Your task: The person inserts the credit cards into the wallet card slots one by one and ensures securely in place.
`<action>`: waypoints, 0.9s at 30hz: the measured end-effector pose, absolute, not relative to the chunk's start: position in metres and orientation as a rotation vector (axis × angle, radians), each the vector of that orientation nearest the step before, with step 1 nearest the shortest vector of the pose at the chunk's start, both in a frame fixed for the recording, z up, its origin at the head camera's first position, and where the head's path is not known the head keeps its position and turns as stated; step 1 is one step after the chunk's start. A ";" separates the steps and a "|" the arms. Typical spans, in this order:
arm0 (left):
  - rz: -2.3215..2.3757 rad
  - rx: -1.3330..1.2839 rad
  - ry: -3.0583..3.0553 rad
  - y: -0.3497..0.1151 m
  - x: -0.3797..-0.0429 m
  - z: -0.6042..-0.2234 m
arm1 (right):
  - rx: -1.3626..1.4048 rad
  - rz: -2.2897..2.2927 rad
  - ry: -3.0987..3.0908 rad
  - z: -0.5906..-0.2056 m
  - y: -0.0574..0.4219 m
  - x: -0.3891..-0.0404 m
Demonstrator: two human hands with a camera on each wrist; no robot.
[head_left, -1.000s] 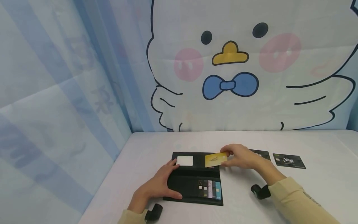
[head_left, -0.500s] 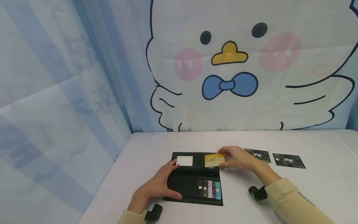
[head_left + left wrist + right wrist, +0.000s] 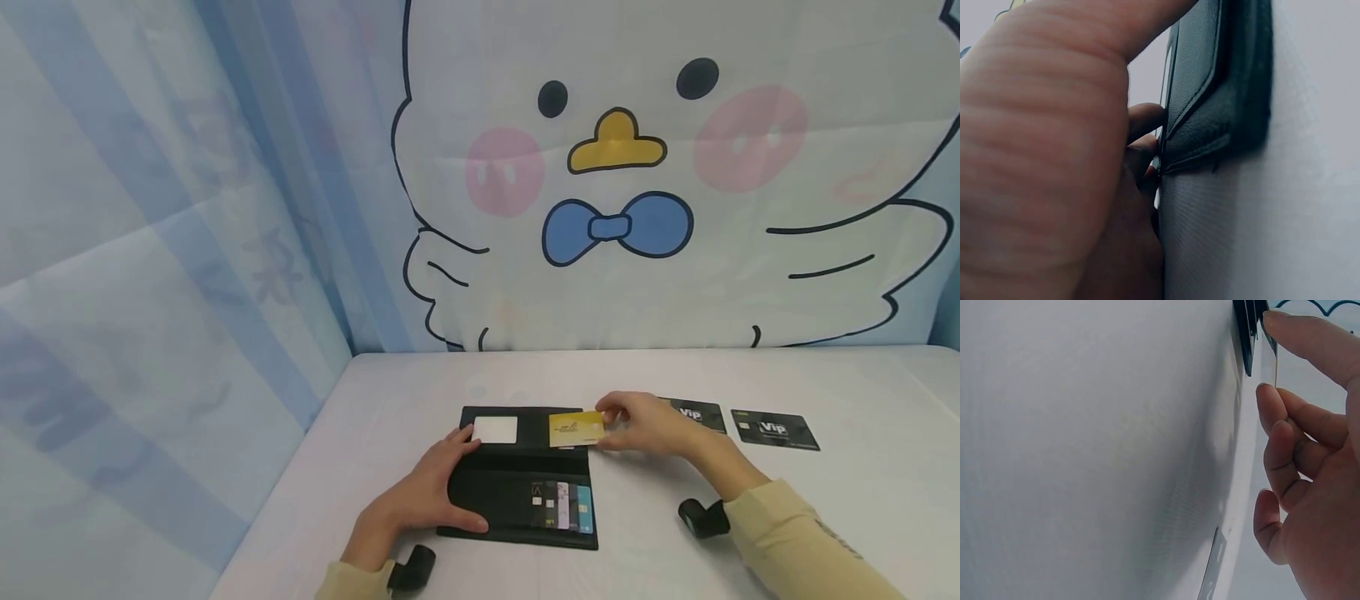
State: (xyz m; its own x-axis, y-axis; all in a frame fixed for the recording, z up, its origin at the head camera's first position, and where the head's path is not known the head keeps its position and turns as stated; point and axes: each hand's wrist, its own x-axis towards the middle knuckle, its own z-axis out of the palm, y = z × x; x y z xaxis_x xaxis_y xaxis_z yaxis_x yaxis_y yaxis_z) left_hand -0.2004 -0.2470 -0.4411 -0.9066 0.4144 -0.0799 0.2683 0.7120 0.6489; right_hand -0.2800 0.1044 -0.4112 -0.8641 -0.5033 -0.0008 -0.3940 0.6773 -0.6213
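Observation:
A black card wallet lies spread out on the table, several cards lined up in its lower right slots. My left hand rests along the wallet's left edge, thumb on the lower half and fingertips by a white card in the upper half. In the left wrist view, the wallet's stitched corner shows beyond the thumb. Over the upper right part lies a yellow card. Thumb and fingers of my right hand pinch its right edge. That card appears edge-on in the right wrist view.
Two black VIP cards lie right of the wallet: one is partly behind my right hand, the other farther right. A white cloth covers the table. Behind it hangs a curtain with a cartoon bird.
The yellow card has shifted slightly left over the wallet. My right hand moved a little left with it, then slightly back right along the card's edge. My left hand stays put.

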 end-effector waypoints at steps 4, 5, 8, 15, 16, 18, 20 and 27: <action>0.972 0.549 2.700 -0.247 -0.200 -0.440 | -0.743 -0.962 2.715 -0.412 0.105 -0.279; 0.972 0.550 2.701 -0.247 -0.200 -0.440 | -0.743 -0.961 2.719 -0.412 0.105 -0.279; 0.970 0.553 2.703 -0.247 -0.200 -0.441 | -0.754 -0.949 2.732 -0.411 0.103 -0.279; 0.970 0.561 2.699 -0.247 -0.201 -0.442 | -0.788 -0.931 2.745 -0.412 0.095 -0.279; 0.971 0.559 2.698 -0.247 -0.201 -0.442 | -0.793 -0.925 2.746 -0.413 0.094 -0.279; 0.974 0.556 2.697 -0.247 -0.201 -0.442 | -0.806 -0.932 2.737 -0.413 0.091 -0.279; 0.974 0.552 2.699 -0.247 -0.201 -0.442 | -0.809 -0.939 2.733 -0.414 0.089 -0.280; 0.960 0.554 2.703 -0.247 -0.201 -0.442 | -0.817 -0.920 2.764 -0.416 0.081 -0.280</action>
